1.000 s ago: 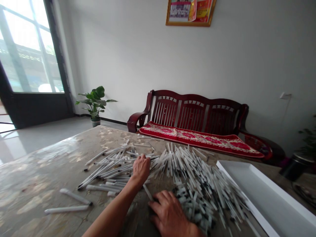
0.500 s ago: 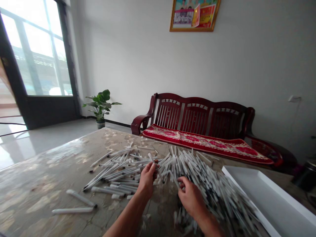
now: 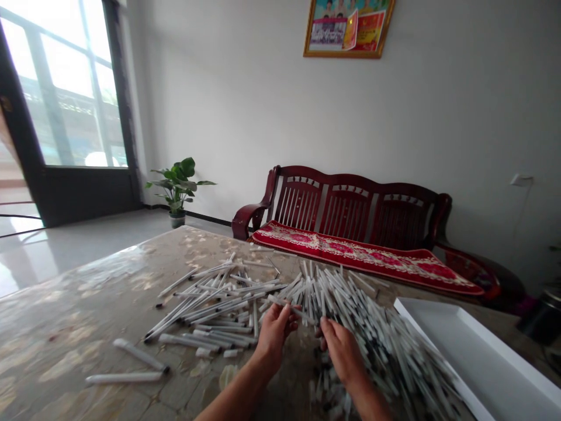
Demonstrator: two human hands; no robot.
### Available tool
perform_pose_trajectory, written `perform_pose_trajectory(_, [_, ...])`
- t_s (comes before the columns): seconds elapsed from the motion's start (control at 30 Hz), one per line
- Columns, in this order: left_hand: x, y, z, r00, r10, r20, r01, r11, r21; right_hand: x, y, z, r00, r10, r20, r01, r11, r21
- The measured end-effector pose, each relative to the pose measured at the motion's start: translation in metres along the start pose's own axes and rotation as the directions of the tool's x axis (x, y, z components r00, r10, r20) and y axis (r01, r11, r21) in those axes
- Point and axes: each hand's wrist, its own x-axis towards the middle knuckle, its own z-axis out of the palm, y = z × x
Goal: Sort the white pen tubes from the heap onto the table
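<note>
patterned table (image 3: pixel 56 333); white tray (image 3: pixel 477 345) at right, beside a dense pen heap (image 3: pixel 339 295). left hand (image 3: pixel 275 330) pinches one slim pen (image 3: pixel 304 316), just above the table; right hand (image 3: pixel 342 348) at its far end, grip unclear.

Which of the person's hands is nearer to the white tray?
The right. The right hand is left of the white tray, with part of the heap of pens between; the left hand lies farther left, beyond the right.
</note>
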Motion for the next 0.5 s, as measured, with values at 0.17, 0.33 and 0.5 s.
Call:
perform_pose_trajectory(0.17, [-0.007,-0.004,0.002,0.998,0.033,0.045,-0.034,0.999,0.021,-0.002,0.007,0.008,1.000,-0.014,-0.006,0.014,0.999,0.031])
perform_pose_trajectory(0.33, [-0.005,-0.009,0.002,0.998,0.057,0.022,-0.058,0.998,0.040,-0.005,0.011,0.004,0.997,-0.073,-0.010,0.074,0.996,0.045])
perform_pose_trajectory(0.5, [-0.005,-0.010,0.004,0.997,0.075,0.006,-0.075,0.994,0.085,-0.007,0.013,0.000,0.996,-0.072,-0.046,0.076,0.993,0.095])
